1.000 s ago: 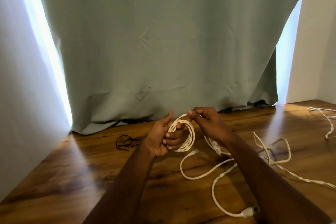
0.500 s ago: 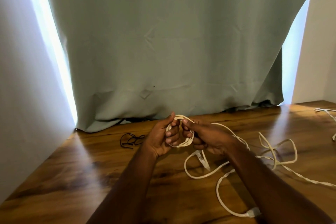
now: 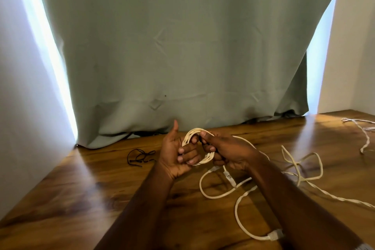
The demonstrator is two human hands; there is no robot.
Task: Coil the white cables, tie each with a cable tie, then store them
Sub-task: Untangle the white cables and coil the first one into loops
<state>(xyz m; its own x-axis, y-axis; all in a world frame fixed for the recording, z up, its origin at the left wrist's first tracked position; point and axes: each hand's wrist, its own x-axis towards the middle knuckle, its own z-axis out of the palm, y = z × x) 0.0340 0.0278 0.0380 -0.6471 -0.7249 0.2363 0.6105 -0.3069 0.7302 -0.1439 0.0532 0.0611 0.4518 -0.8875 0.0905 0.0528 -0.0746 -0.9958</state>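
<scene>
My left hand (image 3: 178, 154) holds a small coil of white cable (image 3: 191, 135) with its fingers curled through the loop and the thumb raised. My right hand (image 3: 221, 148) grips the coil's right side, thumb and fingers pinching the strands near the top. The cable's loose tail (image 3: 221, 194) runs from the coil down over the wooden table (image 3: 81, 199) to a plug (image 3: 275, 235) near the front edge. Black cable ties (image 3: 140, 157) lie on the table left of my hands.
More white cable (image 3: 300, 168) lies tangled on the table to the right, and another white cable (image 3: 365, 134) sits at the far right. A grey-green curtain (image 3: 182, 57) hangs behind the table, with white walls on both sides.
My right hand has closed in on the coil, laying another turn onto it. The loose tail on the table has shortened and shifted. My left thumb has lifted.
</scene>
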